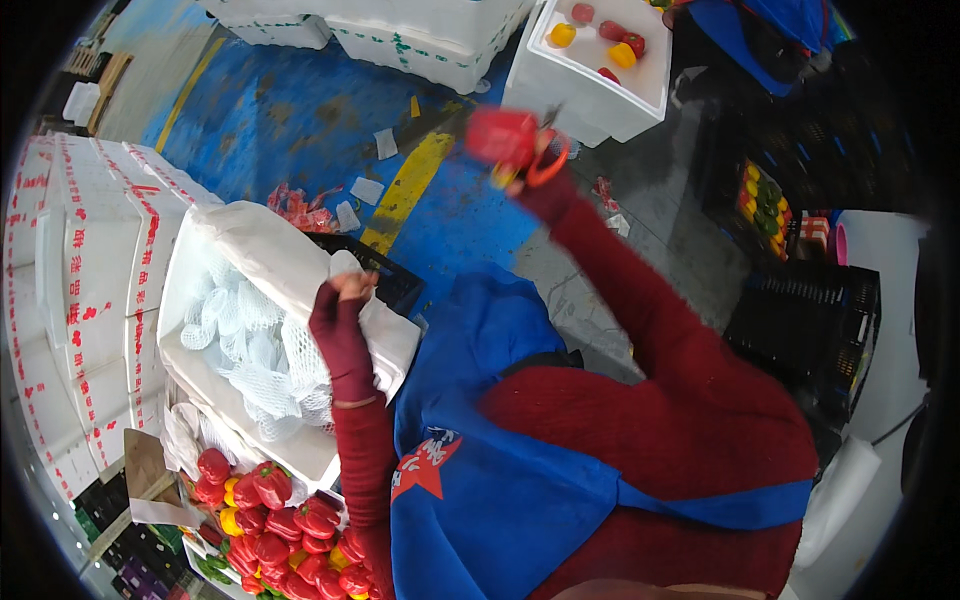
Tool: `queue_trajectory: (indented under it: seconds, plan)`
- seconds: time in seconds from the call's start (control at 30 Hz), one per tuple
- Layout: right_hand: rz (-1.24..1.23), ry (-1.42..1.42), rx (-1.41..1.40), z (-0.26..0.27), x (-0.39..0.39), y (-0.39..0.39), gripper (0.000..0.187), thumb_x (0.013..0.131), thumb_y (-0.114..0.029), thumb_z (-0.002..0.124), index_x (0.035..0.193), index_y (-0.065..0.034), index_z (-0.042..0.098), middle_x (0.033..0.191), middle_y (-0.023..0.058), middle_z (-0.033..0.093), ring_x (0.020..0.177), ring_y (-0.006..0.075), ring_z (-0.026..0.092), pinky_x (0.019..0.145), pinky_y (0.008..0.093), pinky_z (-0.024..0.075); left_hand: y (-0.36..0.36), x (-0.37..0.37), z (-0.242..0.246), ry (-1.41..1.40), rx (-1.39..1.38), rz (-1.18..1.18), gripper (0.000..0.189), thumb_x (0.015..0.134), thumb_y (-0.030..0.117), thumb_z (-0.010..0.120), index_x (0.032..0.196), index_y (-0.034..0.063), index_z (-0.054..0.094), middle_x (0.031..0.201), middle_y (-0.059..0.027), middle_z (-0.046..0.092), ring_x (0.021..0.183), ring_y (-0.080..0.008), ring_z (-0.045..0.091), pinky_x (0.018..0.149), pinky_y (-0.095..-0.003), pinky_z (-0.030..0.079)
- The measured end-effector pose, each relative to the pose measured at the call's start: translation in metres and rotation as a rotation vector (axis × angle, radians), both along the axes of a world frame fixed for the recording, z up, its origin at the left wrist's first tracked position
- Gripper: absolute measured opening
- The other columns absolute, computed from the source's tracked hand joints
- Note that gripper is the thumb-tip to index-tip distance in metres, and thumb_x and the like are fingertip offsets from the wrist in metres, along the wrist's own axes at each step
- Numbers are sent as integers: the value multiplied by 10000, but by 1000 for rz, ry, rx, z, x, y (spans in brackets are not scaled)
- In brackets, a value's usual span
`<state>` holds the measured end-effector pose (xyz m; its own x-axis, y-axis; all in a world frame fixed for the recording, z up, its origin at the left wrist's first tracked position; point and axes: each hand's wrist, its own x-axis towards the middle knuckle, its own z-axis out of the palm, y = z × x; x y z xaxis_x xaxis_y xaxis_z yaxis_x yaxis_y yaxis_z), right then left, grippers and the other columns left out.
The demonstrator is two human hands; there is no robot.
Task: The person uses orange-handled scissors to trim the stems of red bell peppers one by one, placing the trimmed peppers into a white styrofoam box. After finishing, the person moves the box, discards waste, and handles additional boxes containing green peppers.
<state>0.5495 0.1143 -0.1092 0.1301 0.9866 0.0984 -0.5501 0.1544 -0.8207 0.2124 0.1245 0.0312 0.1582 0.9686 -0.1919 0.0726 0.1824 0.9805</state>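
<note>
My right hand (541, 161) is stretched out over the floor, blurred by motion. It grips a red bell pepper (501, 135) and a pair of orange-handled scissors (551, 166). A small yellow patch under the pepper is too blurred to name. Above the near rim of a lined white foam box (259, 232), my left hand (346, 296) has its fingers curled. A whitish piece (345, 262) shows just beyond those fingers; whether they hold it is unclear. White foam net sleeves (255, 337) fill the box.
Many red bell peppers (281, 525), with some yellow, are heaped at lower left. Stacked foam boxes (97, 300) stand at left. Ahead, an open foam box (525, 90) holds several peppers. Black crates (802, 330) stand at right. Scraps (304, 210) litter the blue floor.
</note>
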Motion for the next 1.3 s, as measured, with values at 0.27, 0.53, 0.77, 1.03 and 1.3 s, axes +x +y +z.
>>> queue_trajectory:
  seconds: [0.27, 0.53, 0.77, 1.03, 1.3]
  plan:
    - [-319, 349, -380, 24, 188, 110, 305, 922, -335, 485, 990, -38, 498, 1045, 150, 606, 466, 65, 479, 334, 160, 266, -31, -192, -61, 1314, -239, -328, 557, 733, 436, 654, 1028, -33, 597, 943, -219, 644, 910, -346, 619, 807, -383, 480]
    - [315, -264, -409, 69, -80, 74, 378, 901, -325, 538, 1078, 5, 487, 772, 91, 567, 447, 65, 441, 372, 173, 315, -61, -247, -167, 1249, -380, -341, 1010, 550, 272, 822, 1363, -6, 293, 1282, -264, 456, 1172, -369, 465, 954, -403, 413]
    - [815, -333, -413, 118, -238, 9, 337, 828, -246, 562, 1047, 6, 508, 660, 112, 577, 395, 132, 497, 401, 219, 387, 36, -262, -193, 1147, -212, -546, 468, 672, 305, 692, 1073, 76, 620, 1070, -182, 620, 1016, -331, 580, 877, -404, 454]
    - [905, -316, -559, 110, -280, -10, 234, 829, -170, 614, 983, -17, 525, 637, 69, 561, 424, 104, 517, 406, 224, 412, 110, -261, -95, 924, 481, 516, 598, 746, 141, 731, 1219, -24, 404, 1257, -199, 418, 846, -210, 586, 693, -277, 483]
    - [803, -341, -533, 102, -290, -14, 251, 848, -196, 535, 990, 0, 470, 601, 63, 514, 373, 113, 471, 380, 223, 389, -15, -222, -141, 950, -99, -488, 421, 734, 281, 697, 1044, 30, 560, 967, -158, 592, 900, -325, 577, 776, -373, 465]
